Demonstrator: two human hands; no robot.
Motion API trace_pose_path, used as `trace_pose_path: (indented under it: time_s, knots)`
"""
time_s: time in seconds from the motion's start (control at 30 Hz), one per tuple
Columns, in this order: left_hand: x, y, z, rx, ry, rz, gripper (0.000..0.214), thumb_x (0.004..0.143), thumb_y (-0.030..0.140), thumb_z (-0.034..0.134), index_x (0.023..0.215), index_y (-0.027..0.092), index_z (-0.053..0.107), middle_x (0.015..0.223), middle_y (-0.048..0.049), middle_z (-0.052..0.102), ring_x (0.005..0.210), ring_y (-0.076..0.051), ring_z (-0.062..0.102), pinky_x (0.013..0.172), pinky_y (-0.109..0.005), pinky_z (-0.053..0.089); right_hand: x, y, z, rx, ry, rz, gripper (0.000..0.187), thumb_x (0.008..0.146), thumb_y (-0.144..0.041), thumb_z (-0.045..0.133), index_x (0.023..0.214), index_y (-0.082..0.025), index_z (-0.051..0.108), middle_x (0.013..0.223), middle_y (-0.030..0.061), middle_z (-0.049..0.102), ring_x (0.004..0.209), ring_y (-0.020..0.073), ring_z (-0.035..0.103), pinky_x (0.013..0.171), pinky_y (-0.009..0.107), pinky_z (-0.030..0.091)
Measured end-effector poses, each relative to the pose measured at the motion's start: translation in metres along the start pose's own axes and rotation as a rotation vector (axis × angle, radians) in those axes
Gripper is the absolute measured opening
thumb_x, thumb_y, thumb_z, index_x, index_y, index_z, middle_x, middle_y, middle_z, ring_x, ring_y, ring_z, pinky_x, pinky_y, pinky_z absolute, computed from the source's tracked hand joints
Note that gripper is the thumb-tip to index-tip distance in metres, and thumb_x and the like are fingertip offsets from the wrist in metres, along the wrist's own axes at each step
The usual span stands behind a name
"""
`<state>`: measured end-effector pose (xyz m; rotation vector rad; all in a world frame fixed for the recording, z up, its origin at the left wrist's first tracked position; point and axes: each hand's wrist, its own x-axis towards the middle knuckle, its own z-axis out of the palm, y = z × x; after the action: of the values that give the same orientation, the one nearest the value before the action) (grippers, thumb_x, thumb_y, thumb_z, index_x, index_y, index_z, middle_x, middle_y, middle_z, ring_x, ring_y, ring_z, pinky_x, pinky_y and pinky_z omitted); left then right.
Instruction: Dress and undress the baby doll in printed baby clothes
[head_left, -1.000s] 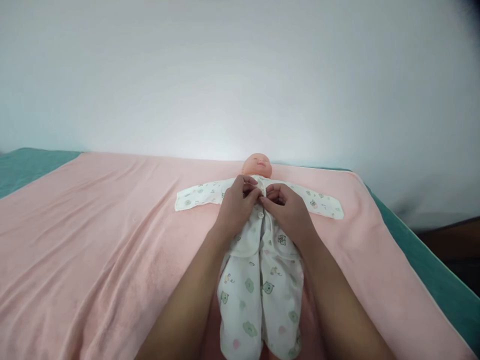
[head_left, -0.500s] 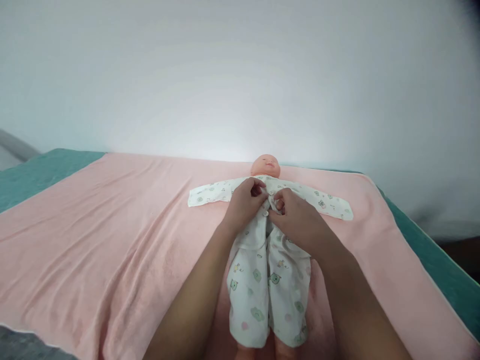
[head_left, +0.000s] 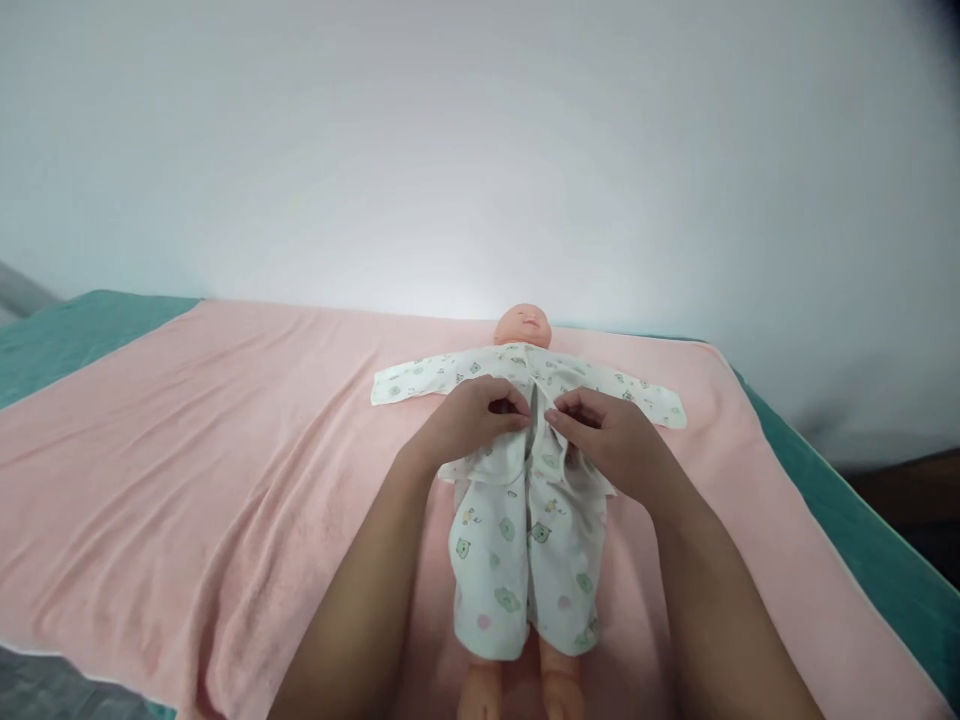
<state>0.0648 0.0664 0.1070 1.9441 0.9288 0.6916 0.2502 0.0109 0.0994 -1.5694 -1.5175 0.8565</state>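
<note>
A baby doll [head_left: 523,326] lies on its back, head toward the wall, with its bare feet toward me. It wears a white long-sleeved shirt [head_left: 420,378] with small animal prints, the sleeves spread out sideways, and matching white trousers [head_left: 491,570]. At the shirt's middle, my left hand [head_left: 474,418] pinches the left front edge between thumb and fingers. Opposite it, my right hand [head_left: 607,430] pinches the right front edge. A narrow dark gap shows between the two edges, while near the neck they lie together. No button is visible between my fingers.
Under the doll spreads a pink blanket [head_left: 300,400], wrinkled on the left. A green sheet [head_left: 817,500] shows along its sides. A pale wall [head_left: 480,150] rises behind. Something dark brown [head_left: 915,500] stands beyond the right edge.
Both hands have moved down the shirt front and farther apart. The upper chest, covered by my fingers before, now shows. A white button seen earlier is out of sight.
</note>
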Motion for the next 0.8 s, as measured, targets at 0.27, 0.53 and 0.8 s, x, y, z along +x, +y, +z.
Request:
trace_pose_path:
  time_s: [0.27, 0.53, 0.8]
  knots:
    - [-0.001, 0.002, 0.000, -0.303, 0.024, -0.088, 0.019, 0.074, 0.036, 0.066, 0.082, 0.018, 0.068, 0.081, -0.0023, 0.064, 0.074, -0.013, 0.056, 0.067, -0.028, 0.045, 0.005, -0.003, 0.014, 0.377, 0.008, 0.036, 0.027, 0.063, -0.042, 0.073, 0.075, -0.019, 0.064, 0.063, -0.0017, 0.055, 0.058, 0.0123, 0.046, 0.053, 0.026, 0.038]
    - [0.001, -0.006, -0.002, -0.410, -0.013, -0.100, 0.019, 0.071, 0.033, 0.071, 0.081, 0.017, 0.067, 0.081, -0.0035, 0.065, 0.078, -0.015, 0.060, 0.071, -0.030, 0.048, 0.007, 0.002, 0.015, 0.300, -0.030, 0.039, 0.030, 0.062, -0.043, 0.075, 0.077, -0.019, 0.063, 0.067, -0.0003, 0.058, 0.060, 0.0132, 0.049, 0.052, 0.026, 0.039]
    - [0.003, -0.007, 0.002, -0.320, -0.007, -0.095, 0.018, 0.070, 0.032, 0.069, 0.074, 0.016, 0.062, 0.074, -0.0016, 0.061, 0.068, -0.012, 0.055, 0.059, -0.025, 0.042, 0.005, 0.000, 0.020, 0.292, -0.059, 0.016, 0.029, 0.064, -0.041, 0.072, 0.081, -0.020, 0.062, 0.073, 0.0010, 0.059, 0.065, 0.0140, 0.052, 0.057, 0.027, 0.045]
